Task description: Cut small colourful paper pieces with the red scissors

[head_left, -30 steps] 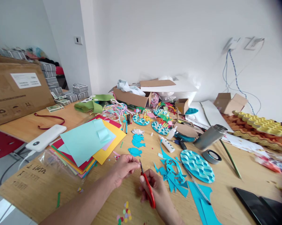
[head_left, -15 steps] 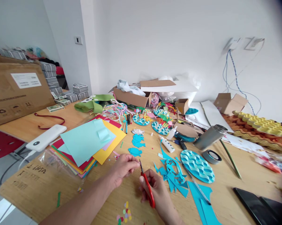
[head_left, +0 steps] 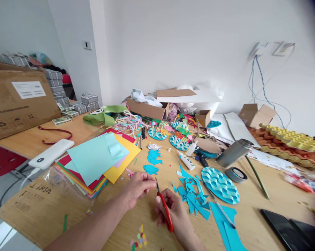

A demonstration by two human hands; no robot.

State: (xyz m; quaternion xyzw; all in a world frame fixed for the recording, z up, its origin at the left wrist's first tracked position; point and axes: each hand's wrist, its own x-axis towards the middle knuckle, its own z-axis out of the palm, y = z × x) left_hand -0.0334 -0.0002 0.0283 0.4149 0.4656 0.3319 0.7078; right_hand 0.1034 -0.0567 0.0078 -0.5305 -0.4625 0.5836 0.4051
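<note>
My right hand [head_left: 172,211] grips a pair of red-handled scissors [head_left: 164,206], whose dark blade tips point up toward my left fingertips. My left hand [head_left: 139,188] is closed in a pinch right beside the tips; whatever it pinches is too small or hidden to make out. Just beyond, blue paper fish [head_left: 150,169] lie in a column, with a white drawn fish [head_left: 154,147] at the far end. Blue paper scraps [head_left: 192,195] are heaped right of the scissors. Small coloured paper dots [head_left: 140,237] lie in front of me, below the scissors.
Coloured paper sheets [head_left: 94,158] are stacked at left beside a white power bank [head_left: 52,152]. On the right are a wavy blue oval [head_left: 220,185], a pen [head_left: 221,209], a tape roll [head_left: 236,174], a steel flask [head_left: 235,152], glue bottles [head_left: 187,161] and a black phone [head_left: 283,228].
</note>
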